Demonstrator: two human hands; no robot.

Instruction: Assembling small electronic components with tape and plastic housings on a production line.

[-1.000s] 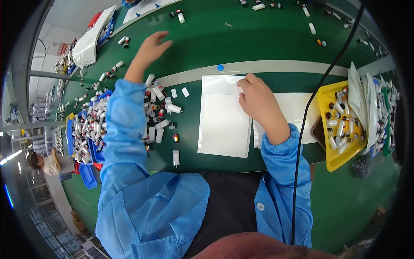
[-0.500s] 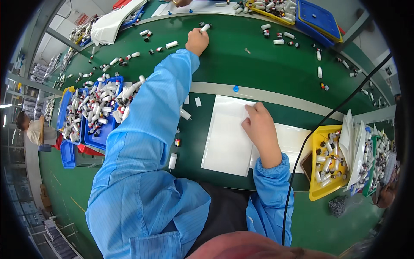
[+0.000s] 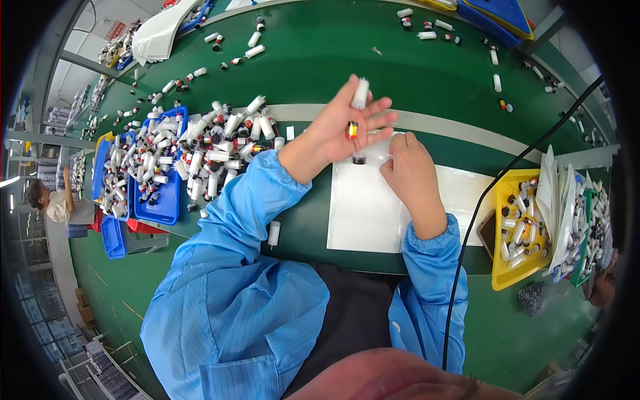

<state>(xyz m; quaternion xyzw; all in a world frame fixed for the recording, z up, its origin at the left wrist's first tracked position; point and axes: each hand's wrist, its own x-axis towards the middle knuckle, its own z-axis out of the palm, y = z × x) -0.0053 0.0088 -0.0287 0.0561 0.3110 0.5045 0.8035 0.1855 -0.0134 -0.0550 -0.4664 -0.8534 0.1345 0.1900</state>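
My left hand (image 3: 343, 130) is raised palm up over the green table, with a white cylinder (image 3: 360, 93) at its fingertips and a small red and yellow piece (image 3: 351, 129) lying in the palm. A small dark-capped tube (image 3: 359, 159) sits just below it. My right hand (image 3: 410, 170) rests with curled fingers on a stack of white sheets (image 3: 363, 213), its fingertips at the sheets' top edge close to the left hand. Both arms wear blue sleeves.
A heap of white cylinders (image 3: 220, 143) spills from blue bins (image 3: 157, 200) on the left. A yellow bin (image 3: 517, 233) of small tubes stands at the right beside white bags. A black cable (image 3: 480, 227) crosses the right side. Another person (image 3: 57, 203) stands far left.
My left arm has drawn back from the far side of the table to in front of me, now carrying a white cylinder and a small piece. The right hand stays on the sheets.
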